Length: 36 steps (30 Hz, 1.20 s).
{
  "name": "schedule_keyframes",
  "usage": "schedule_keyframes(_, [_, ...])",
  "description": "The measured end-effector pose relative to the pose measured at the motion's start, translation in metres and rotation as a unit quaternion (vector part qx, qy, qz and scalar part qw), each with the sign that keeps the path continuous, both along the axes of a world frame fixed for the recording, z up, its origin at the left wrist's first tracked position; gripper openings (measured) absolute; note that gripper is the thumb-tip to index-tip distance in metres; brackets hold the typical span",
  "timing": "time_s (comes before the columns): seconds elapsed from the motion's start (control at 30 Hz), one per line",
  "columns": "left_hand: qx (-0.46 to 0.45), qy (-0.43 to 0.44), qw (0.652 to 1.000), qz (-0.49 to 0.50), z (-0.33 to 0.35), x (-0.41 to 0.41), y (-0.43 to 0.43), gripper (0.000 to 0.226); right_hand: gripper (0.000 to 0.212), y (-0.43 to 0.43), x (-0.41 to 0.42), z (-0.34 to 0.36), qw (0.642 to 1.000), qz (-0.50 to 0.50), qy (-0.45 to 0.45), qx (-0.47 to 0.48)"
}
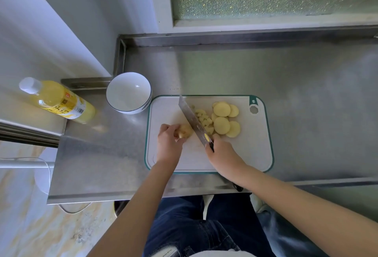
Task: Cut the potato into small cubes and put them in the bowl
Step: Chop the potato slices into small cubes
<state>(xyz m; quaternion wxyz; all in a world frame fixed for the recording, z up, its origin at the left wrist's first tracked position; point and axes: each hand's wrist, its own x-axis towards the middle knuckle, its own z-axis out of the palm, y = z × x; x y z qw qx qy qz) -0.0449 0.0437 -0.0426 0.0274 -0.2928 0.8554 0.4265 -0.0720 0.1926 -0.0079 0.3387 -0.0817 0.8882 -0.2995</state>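
Empty white bowl (128,93) waiting at the cutting board (255,154)'s far-left corner. Left hand (168,141), grip curled around a pale yellow potato stack (186,131). Cleaver (193,123) in right hand (223,154), grip closed on handle. Mid-dicing; next calls for a steady chop clear of fingertips. Cubes (204,119), then round slices (223,121) rightward on the board.
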Motion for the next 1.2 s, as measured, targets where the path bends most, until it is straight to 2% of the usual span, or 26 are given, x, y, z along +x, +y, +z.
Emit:
schedule_keyframes(0.13, [0.005, 0.011, 1.000, 0.007, 0.000, -0.002, 0.002, 0.038, 0.013, -0.002, 0.001, 0.001, 1.000, 0.018, 0.015, 0.015])
schedule_keyframes(0.3, [0.008, 0.016, 1.000, 0.010, -0.002, -0.003, 0.002, 0.036, 0.023, 0.000, -0.003, 0.003, 0.999, 0.020, 0.013, 0.023])
schedule_keyframes(0.53, [0.027, 0.046, 0.998, 0.039, -0.006, -0.002, 0.003, 0.042, 0.017, 0.002, -0.010, 0.006, 0.999, 0.030, 0.012, 0.023])
schedule_keyframes(0.87, [0.016, 0.074, 0.995, 0.071, -0.008, 0.000, 0.006, 0.015, 0.015, -0.001, 0.000, 0.020, 0.999, 0.048, 0.019, 0.007])
schedule_keyframes(1.2, [-0.016, 0.086, 0.995, 0.056, -0.010, -0.001, 0.005, 0.010, 0.013, -0.008, 0.001, 0.021, 0.998, 0.054, 0.016, 0.038])
